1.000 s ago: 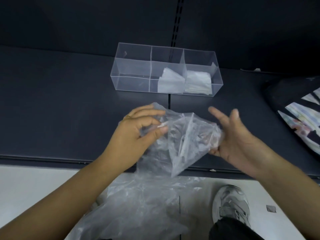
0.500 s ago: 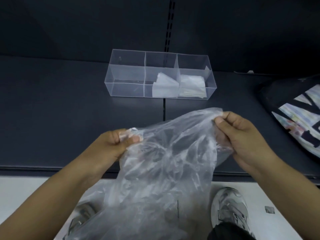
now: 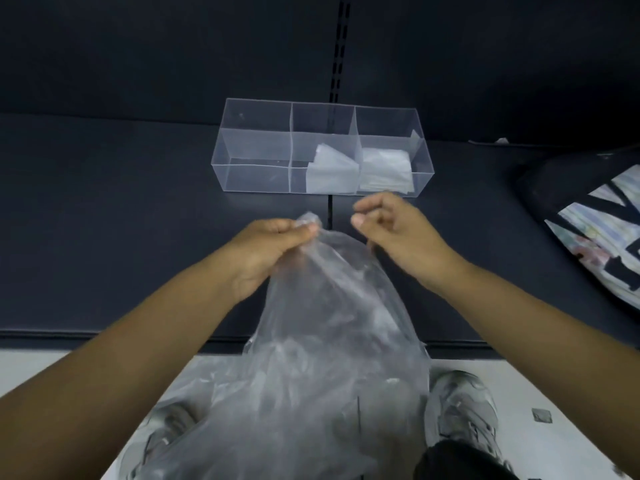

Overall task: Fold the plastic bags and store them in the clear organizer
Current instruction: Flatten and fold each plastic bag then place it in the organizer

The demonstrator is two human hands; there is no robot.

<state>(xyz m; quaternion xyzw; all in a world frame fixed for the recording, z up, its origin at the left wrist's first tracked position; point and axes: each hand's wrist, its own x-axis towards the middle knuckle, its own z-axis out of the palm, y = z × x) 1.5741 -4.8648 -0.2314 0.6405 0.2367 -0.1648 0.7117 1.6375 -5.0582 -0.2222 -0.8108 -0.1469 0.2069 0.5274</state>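
While a pair of grey shoes (image 3: 464, 407) stands on the pale floor (image 3: 52, 372) below the hands, a clear plastic bag (image 3: 329, 341) hangs in front of them, crumpled and widening as it drops past the front edge of the dark shelf (image 3: 121, 220). Up at its narrow top, the left hand (image 3: 273, 247) pinches a bunched corner of the film between thumb and fingertips. The right hand (image 3: 398, 230) sits just beside it, apart from the left, fingers curled inward. The bag's other edge runs up under that hand, but I cannot tell whether it is actually gripped.

Just beyond the hands, on the shelf, stands the clear organizer (image 3: 252, 174) with three compartments in a row. Its middle compartment holds one folded bag (image 3: 332, 168), leaning. The compartment beyond the right hand holds a flat folded stack (image 3: 386, 168). Well off to the right of the right hand lies a black printed bag (image 3: 588, 216) — only partly in view.
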